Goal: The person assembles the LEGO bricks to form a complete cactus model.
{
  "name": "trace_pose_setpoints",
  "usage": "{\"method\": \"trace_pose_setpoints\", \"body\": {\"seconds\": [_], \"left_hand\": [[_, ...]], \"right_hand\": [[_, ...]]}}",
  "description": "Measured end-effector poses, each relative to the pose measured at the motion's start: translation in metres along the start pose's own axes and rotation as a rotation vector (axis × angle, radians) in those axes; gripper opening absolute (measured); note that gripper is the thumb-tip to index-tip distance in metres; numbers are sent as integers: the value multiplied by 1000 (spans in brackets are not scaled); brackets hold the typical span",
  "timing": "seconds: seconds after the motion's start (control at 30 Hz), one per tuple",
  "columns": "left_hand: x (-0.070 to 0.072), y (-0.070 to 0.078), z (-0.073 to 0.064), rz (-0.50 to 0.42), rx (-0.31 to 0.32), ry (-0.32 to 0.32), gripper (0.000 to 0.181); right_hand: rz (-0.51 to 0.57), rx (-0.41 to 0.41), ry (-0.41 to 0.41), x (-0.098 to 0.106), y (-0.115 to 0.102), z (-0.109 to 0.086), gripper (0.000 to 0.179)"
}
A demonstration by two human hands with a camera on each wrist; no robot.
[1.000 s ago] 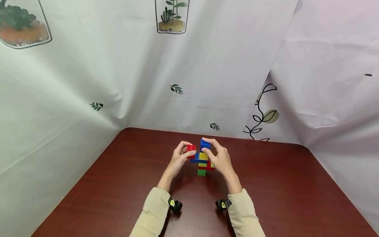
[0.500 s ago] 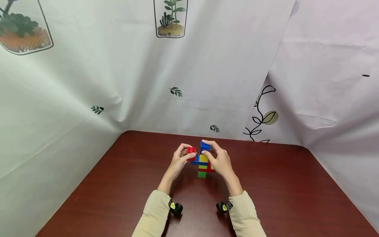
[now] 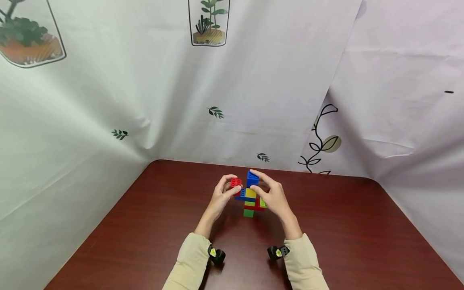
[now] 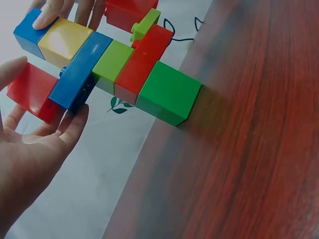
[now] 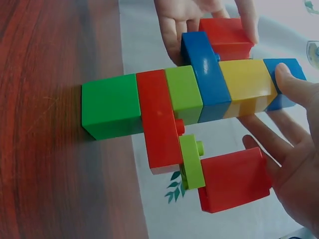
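A toy-brick tower stands upright on the table, its green brick (image 3: 248, 213) at the bottom. Above that come a long red brick (image 5: 157, 119), a lime brick (image 5: 184, 92), a long blue brick (image 4: 82, 69) and a yellow brick (image 3: 251, 193). My left hand (image 3: 218, 198) pinches a red brick (image 3: 235, 183) on the left end of the long blue one, fingers also under that end. My right hand (image 3: 274, 197) pinches the blue brick (image 3: 252, 179) topping the yellow one. Beside that hand, a thin lime brick (image 5: 192, 162) carries another red brick (image 5: 234, 180).
The dark red wooden table (image 3: 145, 225) reaches back to a pale cloth (image 3: 174, 100) printed with plants, which hangs behind and along both sides. A black wrist camera (image 3: 217, 256) sits on the left wrist, another camera (image 3: 274, 253) on the right.
The tower and both hands have shifted slightly to the right over the last half second. Both hands keep their hold. The head view also tilted a little earlier on.
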State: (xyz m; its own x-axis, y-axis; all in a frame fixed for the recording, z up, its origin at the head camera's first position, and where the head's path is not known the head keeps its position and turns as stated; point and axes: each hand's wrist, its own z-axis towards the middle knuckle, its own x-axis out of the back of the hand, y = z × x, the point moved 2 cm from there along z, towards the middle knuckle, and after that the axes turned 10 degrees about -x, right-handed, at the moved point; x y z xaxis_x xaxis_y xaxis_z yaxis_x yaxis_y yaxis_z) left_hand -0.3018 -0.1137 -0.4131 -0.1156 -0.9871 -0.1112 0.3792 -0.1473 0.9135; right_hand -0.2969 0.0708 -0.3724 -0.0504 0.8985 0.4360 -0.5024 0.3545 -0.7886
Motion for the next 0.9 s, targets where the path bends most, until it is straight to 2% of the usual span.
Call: {"method": "trace_pose_setpoints", "body": {"seconds": [0.1, 0.2, 0.3, 0.37, 0.5, 0.63, 0.8, 0.9], "left_hand": [[0, 1, -1, 46, -50, -56, 49], [-2, 0, -3, 90, -82, -144, 60], [-4, -2, -4, 125, -78, -223, 68], [-6, -4, -4, 133, -67, -252, 72], [-10, -5, -3, 130, -62, -285, 78], [-11, -3, -2, 126, -68, -324, 81], [-7, -1, -4, 151, -57, -283, 76], [-4, 0, -5, 150, -60, -268, 72]], "right_hand": [[-17, 2, 50, 1, 1, -1, 47], [-75, -39, 105, 5, 4, -2, 48], [-93, -102, 118, 9, 7, -3, 48], [-71, -144, 99, 10, 8, -3, 48], [0, -219, 61, 14, 11, -1, 48], [1, -278, 46, 16, 13, 1, 51], [-35, -293, 4, 11, 13, 0, 55], [-87, -280, 17, 9, 12, -4, 58]]}}
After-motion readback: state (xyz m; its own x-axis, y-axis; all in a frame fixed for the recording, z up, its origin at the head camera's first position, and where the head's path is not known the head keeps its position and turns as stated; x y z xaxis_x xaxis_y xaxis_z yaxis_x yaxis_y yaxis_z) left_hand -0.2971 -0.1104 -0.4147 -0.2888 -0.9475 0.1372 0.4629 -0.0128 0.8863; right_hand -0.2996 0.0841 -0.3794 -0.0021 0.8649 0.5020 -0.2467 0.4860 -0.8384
